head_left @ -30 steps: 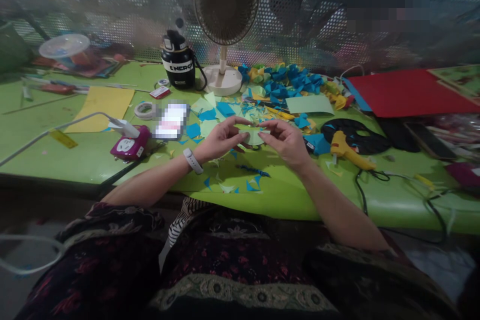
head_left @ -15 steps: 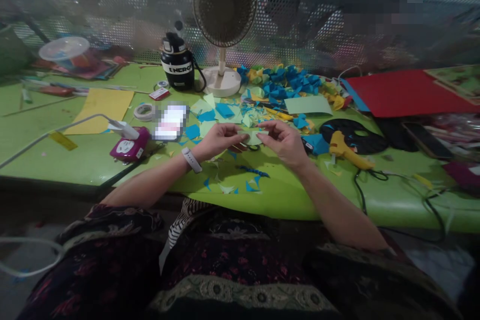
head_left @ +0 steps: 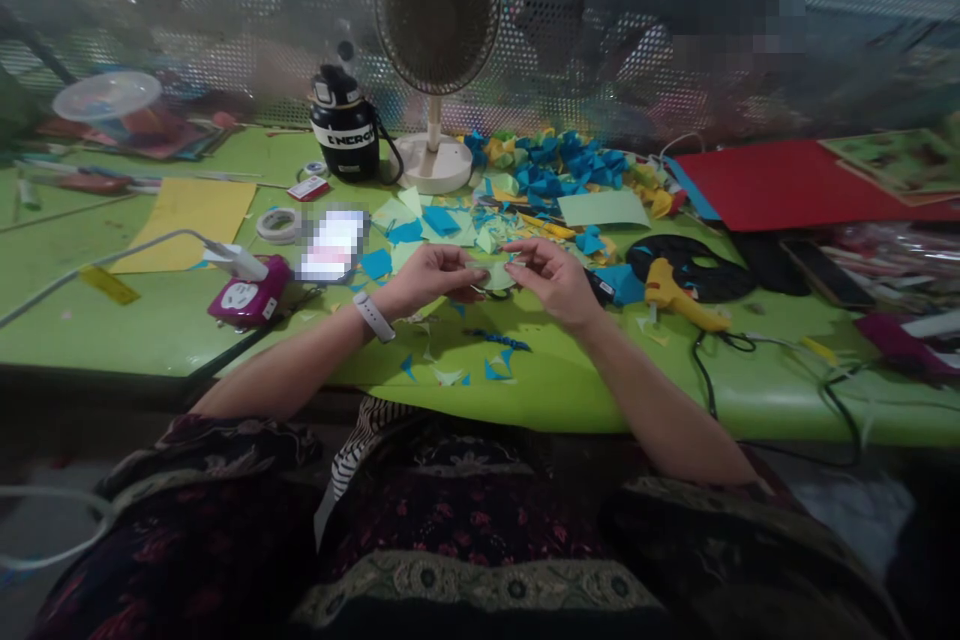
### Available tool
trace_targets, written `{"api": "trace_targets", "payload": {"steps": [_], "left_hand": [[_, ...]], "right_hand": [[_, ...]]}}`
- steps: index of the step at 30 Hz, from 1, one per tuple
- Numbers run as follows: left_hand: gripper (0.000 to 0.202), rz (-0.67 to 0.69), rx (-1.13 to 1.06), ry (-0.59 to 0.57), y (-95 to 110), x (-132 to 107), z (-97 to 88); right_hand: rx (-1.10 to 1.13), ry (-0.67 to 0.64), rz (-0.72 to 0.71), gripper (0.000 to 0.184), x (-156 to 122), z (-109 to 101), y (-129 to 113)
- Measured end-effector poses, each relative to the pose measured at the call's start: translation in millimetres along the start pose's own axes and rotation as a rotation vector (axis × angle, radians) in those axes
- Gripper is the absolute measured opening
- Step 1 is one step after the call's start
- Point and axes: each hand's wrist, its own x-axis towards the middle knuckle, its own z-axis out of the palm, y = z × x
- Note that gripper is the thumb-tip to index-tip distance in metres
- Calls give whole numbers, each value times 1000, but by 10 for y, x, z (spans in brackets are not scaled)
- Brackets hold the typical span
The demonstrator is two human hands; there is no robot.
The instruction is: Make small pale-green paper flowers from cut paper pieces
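Both my hands meet over the green table just past its near edge. My left hand, with a white band on the wrist, pinches the left end of a small pale green folded paper piece. My right hand pinches its right end with thumb and fingers. The paper is held a little above the table. Small blue and pale paper scraps lie on the table below my hands.
A yellow glue gun with a black cable lies right of my hands. Behind are a pile of blue and yellow folded papers, a desk fan, a black jug, tape rolls, a magenta power socket, yellow and red sheets.
My hands have come slightly closer together on the pale green paper, which now looks more folded. The view has shifted a little to the right.
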Motion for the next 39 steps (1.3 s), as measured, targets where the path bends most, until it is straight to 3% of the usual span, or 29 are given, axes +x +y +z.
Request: {"api": "trace_targets", "payload": {"steps": [9, 13, 16, 19, 21, 25, 28, 31, 36, 39], "left_hand": [[29, -27, -14, 31, 39, -17, -1], [26, 22, 10, 71, 96, -19, -39], [23, 70, 14, 140, 158, -9, -96], [23, 101, 9, 203, 205, 15, -166], [25, 116, 6, 231, 222, 35, -210], [25, 114, -9, 248, 231, 62, -273], [25, 35, -15, 197, 206, 73, -282], [24, -73, -17, 135, 135, 84, -244], [22, -252, 19, 33, -33, 109, -109], [20, -320, 69, 0, -96, 118, -39]], "right_hand": [[-31, 10, -9, 33, -6, -4, -9], [-50, 57, -29, 34, 22, -57, -3], [-300, 67, -25, 28, 13, -77, -3], [-740, -110, 128, 19, -19, -21, 0], [-910, -217, 205, 16, -20, 49, 15], [-959, -240, 207, 15, 95, 174, 68], [-956, -223, 211, 15, 197, 191, 72], [-965, -159, 170, 18, 171, 99, 11], [-1018, 118, -52, 23, 10, -279, -63], [-1068, 89, -34, 42, 40, -506, 48]]}}
